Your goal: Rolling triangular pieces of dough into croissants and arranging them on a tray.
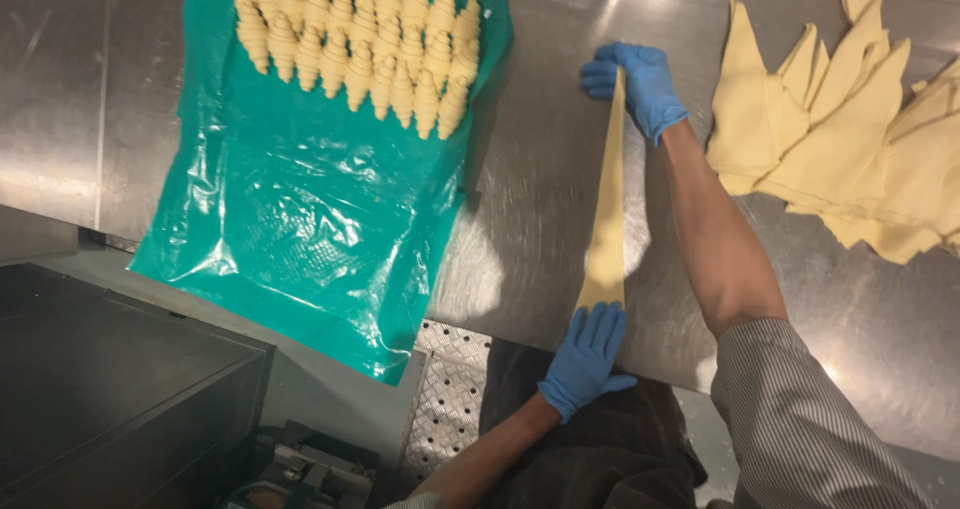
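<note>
A long, narrow triangle of pale dough [607, 219] lies stretched on the steel table [560, 199], running from near the table's front edge toward its far side. The left hand [588, 357], in a blue glove, rests with fingers together on the wide near end of the strip at the table edge. The right hand [640, 84], also gloved in blue, is closed in a pinch on the thin far tip.

Judged from its look, the dough is soft, light and elastic; it has thinned along its length and would likely tear or lose shape under a sharp pull. The safest grip appears to be at the two ends, as now, with flat fingers at the broad base rather than nails or fingertips in the thin middle.

To the right lies a heap of cut dough triangles [850, 129], overlapping. To the left, a green plastic sheet [290, 229] carries rows of rolled croissants [360, 39], packed close together at its far end.
</note>
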